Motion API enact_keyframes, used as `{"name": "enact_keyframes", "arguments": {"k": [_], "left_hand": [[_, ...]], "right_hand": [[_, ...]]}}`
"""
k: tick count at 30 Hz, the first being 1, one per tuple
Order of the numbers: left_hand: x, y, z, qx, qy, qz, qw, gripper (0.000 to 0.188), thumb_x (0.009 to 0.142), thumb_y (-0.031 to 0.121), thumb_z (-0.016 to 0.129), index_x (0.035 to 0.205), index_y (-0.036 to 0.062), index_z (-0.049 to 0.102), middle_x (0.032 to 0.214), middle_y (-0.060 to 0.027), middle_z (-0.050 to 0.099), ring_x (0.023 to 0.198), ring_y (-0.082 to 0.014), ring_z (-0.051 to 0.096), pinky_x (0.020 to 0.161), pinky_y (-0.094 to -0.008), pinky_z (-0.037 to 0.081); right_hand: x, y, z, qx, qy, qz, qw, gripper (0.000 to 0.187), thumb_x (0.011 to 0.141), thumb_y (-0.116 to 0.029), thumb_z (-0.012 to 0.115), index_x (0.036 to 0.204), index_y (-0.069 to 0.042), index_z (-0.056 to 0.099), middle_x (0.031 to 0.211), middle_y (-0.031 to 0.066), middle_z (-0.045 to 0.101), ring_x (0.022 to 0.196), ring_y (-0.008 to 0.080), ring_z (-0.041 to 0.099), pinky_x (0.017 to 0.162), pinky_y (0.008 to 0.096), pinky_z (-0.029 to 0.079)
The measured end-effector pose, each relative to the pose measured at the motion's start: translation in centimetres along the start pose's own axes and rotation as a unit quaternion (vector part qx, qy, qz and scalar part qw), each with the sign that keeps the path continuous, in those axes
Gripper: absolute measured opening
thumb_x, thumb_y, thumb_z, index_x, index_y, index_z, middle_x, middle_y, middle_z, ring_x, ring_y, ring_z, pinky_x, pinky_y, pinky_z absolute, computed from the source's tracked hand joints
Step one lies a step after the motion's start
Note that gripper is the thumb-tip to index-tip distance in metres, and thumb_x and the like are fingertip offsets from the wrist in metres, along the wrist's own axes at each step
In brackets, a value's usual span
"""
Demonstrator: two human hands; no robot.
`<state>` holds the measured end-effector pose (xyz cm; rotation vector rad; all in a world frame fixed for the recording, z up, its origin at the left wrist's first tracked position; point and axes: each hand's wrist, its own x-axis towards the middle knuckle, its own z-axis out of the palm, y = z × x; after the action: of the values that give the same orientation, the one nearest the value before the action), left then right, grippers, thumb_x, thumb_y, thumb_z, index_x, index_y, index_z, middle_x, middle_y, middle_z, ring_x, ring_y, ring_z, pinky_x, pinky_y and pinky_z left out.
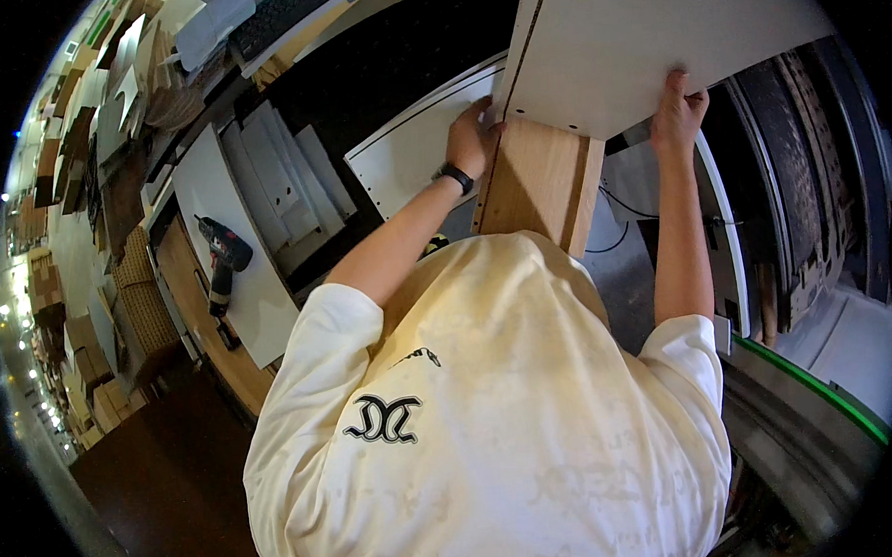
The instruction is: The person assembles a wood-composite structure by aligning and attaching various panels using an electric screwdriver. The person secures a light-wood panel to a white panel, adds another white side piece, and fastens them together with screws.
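A large white panel (644,36) with a dark grooved edge and small holes along its near side is held up in front of me. My right hand (678,113) grips its near right edge, with the fingertips on the white face. My left hand (474,140), with a dark band on the wrist, has its thumb and fingers at the panel's left corner. Below the panel stands a wood-coloured board piece (536,182) with a raised strip along its right side. Another white panel (411,127) with edge holes lies behind my left hand.
On the left, a cordless drill (225,255) lies on a white board (241,305). Several grey-white boards (280,176) are stacked beside it. Dark upright slats (796,178) stand on the right, above a green-edged strip (813,388). Piles of panels (144,73) fill the far left.
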<state>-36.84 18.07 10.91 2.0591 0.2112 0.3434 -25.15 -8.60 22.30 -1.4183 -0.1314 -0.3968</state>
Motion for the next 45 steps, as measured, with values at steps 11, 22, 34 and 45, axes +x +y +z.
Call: {"name": "enact_keyframes", "arguments": {"k": [11, 22, 34, 45], "left_hand": [[-2.5, -0.7, 2.2, 0.142, 0.063, -0.034, 0.987, 0.046, 0.087, 0.021, 0.071, 0.132, 0.0184, 0.065, 0.134, -0.0055, 0.065, 0.124, -0.0327, 0.051, 0.103, -0.0524, 0.032], [-2.4, -1.1, 2.5, 0.078, 0.091, -0.05, 0.991, 0.037, 0.084, 0.019, 0.074, 0.12, 0.0184, 0.072, 0.128, -0.0039, 0.068, 0.123, -0.0315, 0.052, 0.103, -0.0509, 0.03], [-2.2, 0.2, 2.0, 0.127, 0.058, -0.07, 0.988, 0.042, 0.086, 0.019, 0.071, 0.128, 0.0187, 0.066, 0.135, -0.0062, 0.063, 0.124, -0.0348, 0.05, 0.103, -0.0543, 0.032], [-2.3, 0.4, 1.7, 0.135, 0.04, -0.075, 0.987, 0.045, 0.087, 0.021, 0.071, 0.131, 0.0173, 0.065, 0.137, -0.0061, 0.061, 0.127, -0.034, 0.049, 0.106, -0.0544, 0.031]], "right_hand": [[0.0, -0.3, 0.4, -0.015, 0.011, -0.004, 1.0, 0.044, 0.093, -0.04, 0.075, 0.103, -0.003, 0.053, 0.093, 0.0041, 0.061, 0.077, 0.0104, 0.053, 0.069, 0.0285, 0.046], [0.4, -0.1, 0.0, -0.017, -0.007, 0.017, 1.0, 0.062, 0.087, -0.049, 0.075, 0.119, -0.001, 0.051, 0.108, 0.0027, 0.059, 0.098, 0.0119, 0.055, 0.09, 0.0315, 0.046], [0.0, -0.8, 0.0, -0.038, 0.003, 0.051, 0.998, 0.063, 0.089, -0.045, 0.077, 0.124, -0.003, 0.048, 0.105, 0.0025, 0.058, 0.094, 0.0117, 0.054, 0.084, 0.0301, 0.046], [1.2, 0.3, -2.4, -0.035, -0.038, 0.014, 0.999, 0.056, 0.095, -0.036, 0.073, 0.127, 0.001, 0.045, 0.119, 0.01, 0.055, 0.109, 0.0173, 0.054, 0.096, 0.0369, 0.047]]}}
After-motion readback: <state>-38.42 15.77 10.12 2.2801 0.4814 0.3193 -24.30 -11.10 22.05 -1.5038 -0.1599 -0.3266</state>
